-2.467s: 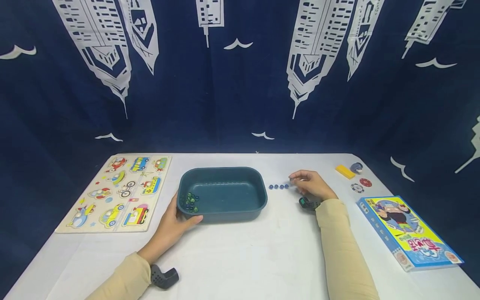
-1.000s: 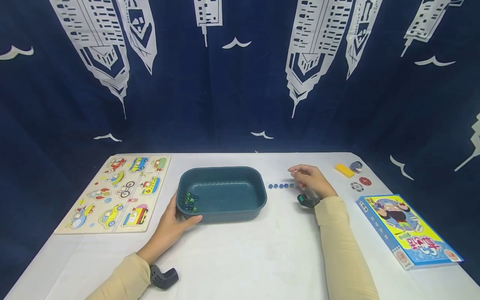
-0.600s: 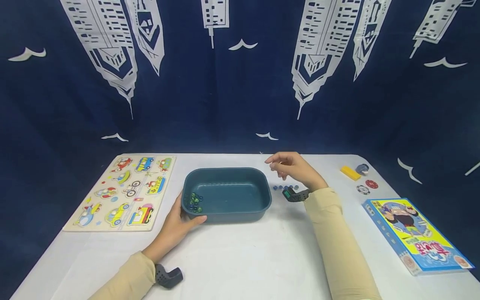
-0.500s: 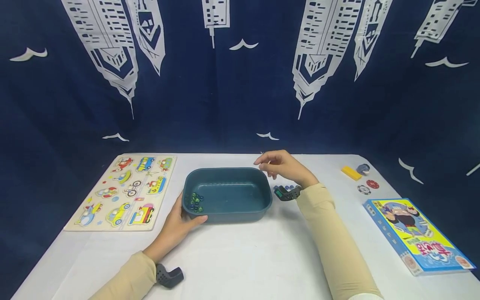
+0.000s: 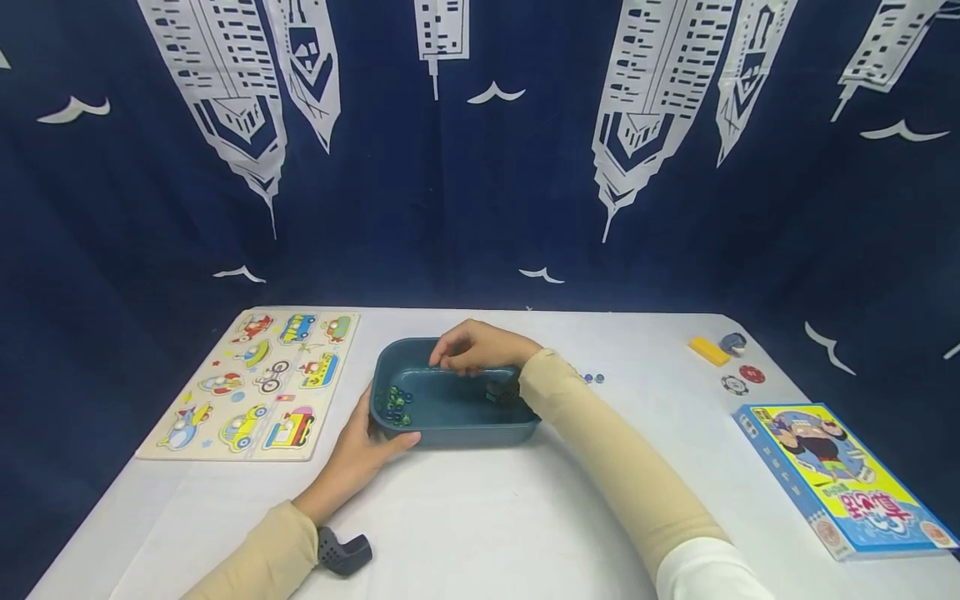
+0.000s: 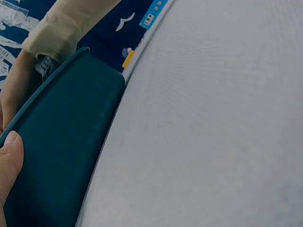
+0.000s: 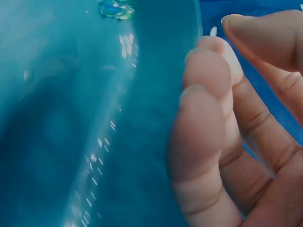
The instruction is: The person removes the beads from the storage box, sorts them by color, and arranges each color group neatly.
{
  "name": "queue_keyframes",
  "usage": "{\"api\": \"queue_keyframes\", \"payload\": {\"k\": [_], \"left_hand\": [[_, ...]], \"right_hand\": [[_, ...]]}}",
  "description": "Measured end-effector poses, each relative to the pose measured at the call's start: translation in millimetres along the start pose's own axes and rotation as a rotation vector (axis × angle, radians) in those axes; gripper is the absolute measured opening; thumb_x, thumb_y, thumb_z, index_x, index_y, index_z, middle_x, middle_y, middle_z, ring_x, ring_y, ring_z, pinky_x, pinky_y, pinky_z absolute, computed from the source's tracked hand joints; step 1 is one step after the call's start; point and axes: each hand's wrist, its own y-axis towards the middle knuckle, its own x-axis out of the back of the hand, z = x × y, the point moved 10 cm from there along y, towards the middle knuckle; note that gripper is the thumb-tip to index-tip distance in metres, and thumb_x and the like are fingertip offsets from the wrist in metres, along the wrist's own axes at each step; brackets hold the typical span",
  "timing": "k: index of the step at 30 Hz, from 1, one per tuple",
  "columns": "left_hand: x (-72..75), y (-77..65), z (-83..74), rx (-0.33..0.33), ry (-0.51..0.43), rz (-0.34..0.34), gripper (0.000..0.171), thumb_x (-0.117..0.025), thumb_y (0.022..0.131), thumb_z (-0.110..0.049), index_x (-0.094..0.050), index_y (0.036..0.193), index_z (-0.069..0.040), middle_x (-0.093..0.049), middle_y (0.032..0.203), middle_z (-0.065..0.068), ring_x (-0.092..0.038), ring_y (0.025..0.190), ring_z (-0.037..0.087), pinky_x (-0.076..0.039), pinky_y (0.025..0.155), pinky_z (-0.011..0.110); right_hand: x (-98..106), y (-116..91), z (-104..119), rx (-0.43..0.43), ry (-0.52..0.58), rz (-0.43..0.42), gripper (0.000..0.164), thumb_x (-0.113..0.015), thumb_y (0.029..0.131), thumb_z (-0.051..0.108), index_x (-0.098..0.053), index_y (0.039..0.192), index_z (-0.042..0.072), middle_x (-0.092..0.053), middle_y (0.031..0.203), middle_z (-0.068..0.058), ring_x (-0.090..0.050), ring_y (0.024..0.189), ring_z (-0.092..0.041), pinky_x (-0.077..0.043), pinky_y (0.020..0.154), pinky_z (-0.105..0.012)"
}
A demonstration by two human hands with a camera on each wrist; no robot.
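Observation:
My left hand point(image 5: 360, 450) grips the left front corner of a dark teal plastic basin point(image 5: 457, 436), thumb on the front wall. In the left wrist view, the thumb point(image 6: 10, 158) presses near the rim. Several green and blue glass marbles point(image 5: 397, 407) lie inside at the left end. Over the basin hangs my right hand point(image 5: 483, 346), fingers loosely bent and apart from the marbles. The right wrist view shows nothing between thumb and fingers point(image 7: 201, 127); a marble point(image 7: 116, 9) lies beyond them. Blue marbles point(image 5: 593, 378) on the table peek out past the right sleeve, which hides others.
A wooden picture puzzle board point(image 5: 255, 383) lies at the left. At the right are a boxed game point(image 5: 847, 479), a yellow block point(image 5: 708, 351), a small blue-grey object point(image 5: 732, 343), a red chip point(image 5: 752, 374) and a black-and-white chip point(image 5: 734, 385).
My right hand set down a marble at the right end of the row, let go, then rose and moved left over the basin. The left hand has stayed on the basin's corner.

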Motion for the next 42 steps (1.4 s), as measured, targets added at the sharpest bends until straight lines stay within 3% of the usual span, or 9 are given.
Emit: {"api": "queue_keyframes", "payload": {"k": [5, 10, 20, 30, 36, 42], "left_hand": [[0.7, 0.1, -0.1, 0.011, 0.006, 0.001, 0.111, -0.083, 0.082, -0.029, -0.008, 0.160, -0.009, -0.011, 0.166, 0.013, -0.009, 0.152, 0.032, -0.015, 0.123, 0.050], [-0.3, 0.7, 0.0, 0.015, 0.004, 0.002, 0.108, -0.083, 0.083, -0.029, -0.009, 0.160, -0.008, -0.012, 0.166, 0.014, -0.009, 0.152, 0.032, -0.014, 0.123, 0.049], [-0.7, 2.2, -0.4, -0.008, -0.014, 0.005, 0.109, -0.083, 0.082, -0.028, -0.010, 0.160, -0.009, -0.012, 0.166, 0.011, -0.009, 0.153, 0.030, -0.013, 0.124, 0.049], [-1.1, 1.1, 0.4, -0.001, -0.014, 0.001, 0.109, -0.083, 0.082, -0.028, -0.009, 0.160, -0.010, -0.011, 0.166, 0.010, -0.008, 0.153, 0.029, -0.013, 0.124, 0.048], [-1.7, 0.8, 0.7, 0.013, 0.013, -0.001, 0.109, -0.083, 0.083, -0.029, -0.009, 0.160, -0.008, -0.011, 0.166, 0.013, -0.009, 0.152, 0.032, -0.015, 0.123, 0.049], [-0.2, 0.5, 1.4, 0.019, 0.026, -0.001, 0.110, -0.083, 0.082, -0.031, -0.008, 0.160, -0.010, -0.010, 0.166, 0.012, -0.009, 0.152, 0.032, -0.017, 0.123, 0.049]], "right_hand": [[-21, 23, -8, -0.071, -0.068, 0.058, 0.022, -0.063, 0.097, 0.006, -0.070, 0.117, 0.000, -0.070, 0.100, -0.016, -0.062, 0.071, -0.017, -0.056, 0.060, -0.026], [-37, 36, -9, -0.108, -0.125, 0.112, 0.020, -0.065, 0.095, 0.004, -0.072, 0.114, 0.004, -0.070, 0.093, -0.004, -0.061, 0.071, -0.012, -0.056, 0.060, -0.025], [-47, 44, -12, -0.161, -0.156, 0.118, 0.029, -0.063, 0.086, -0.009, -0.074, 0.107, 0.007, -0.068, 0.084, 0.002, -0.058, 0.070, -0.010, -0.055, 0.059, -0.024], [-51, 44, -18, -0.207, -0.264, 0.135, 0.013, -0.074, 0.083, -0.001, -0.073, 0.089, 0.010, -0.067, 0.076, 0.001, -0.055, 0.064, -0.009, -0.052, 0.056, -0.022], [-39, 29, -16, -0.181, -0.173, 0.121, 0.009, -0.070, 0.087, 0.001, -0.073, 0.094, 0.007, -0.069, 0.076, 0.002, -0.060, 0.066, -0.010, -0.055, 0.060, -0.024], [-8, -1, -2, -0.064, 0.012, 0.016, 0.017, -0.062, 0.092, 0.000, -0.068, 0.107, -0.005, -0.071, 0.094, -0.020, -0.061, 0.073, -0.013, -0.057, 0.067, -0.033]]}}
